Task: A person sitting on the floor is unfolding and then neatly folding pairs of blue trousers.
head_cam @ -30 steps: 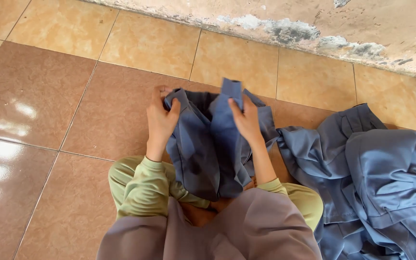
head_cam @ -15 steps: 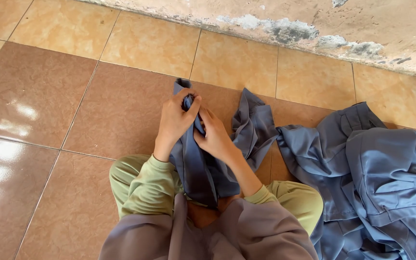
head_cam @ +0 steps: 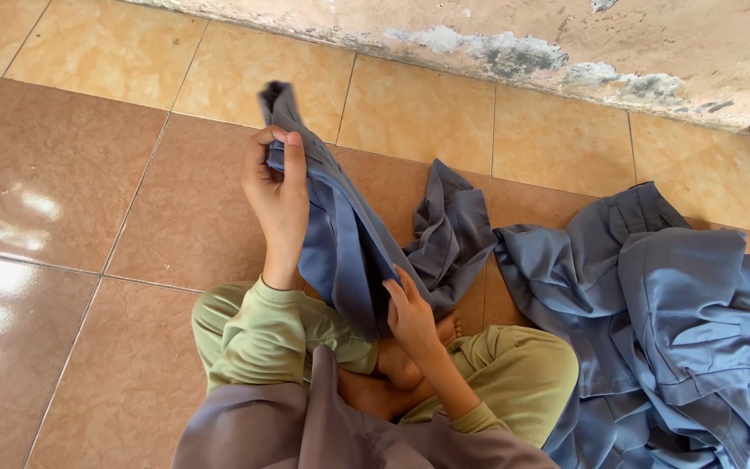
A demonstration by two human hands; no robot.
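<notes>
The left hand (head_cam: pixel 278 187) is clenched on the upper end of a blue-grey garment (head_cam: pixel 349 252), lifted off the tiled floor (head_cam: pixel 62 191) so the cloth hangs long. The right hand (head_cam: pixel 411 317) pinches its lower edge above the crossed legs, keeping the strip taut between the 2 hands. A pile of similar blue-grey cloth (head_cam: pixel 670 321) lies on the floor toward its right edge, near the wall.

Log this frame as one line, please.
left hand: grips top of grey-blue garment, raised | right hand: pinches its lower edge | pile of grey-blue clothes: on tiled floor, to the right
</notes>
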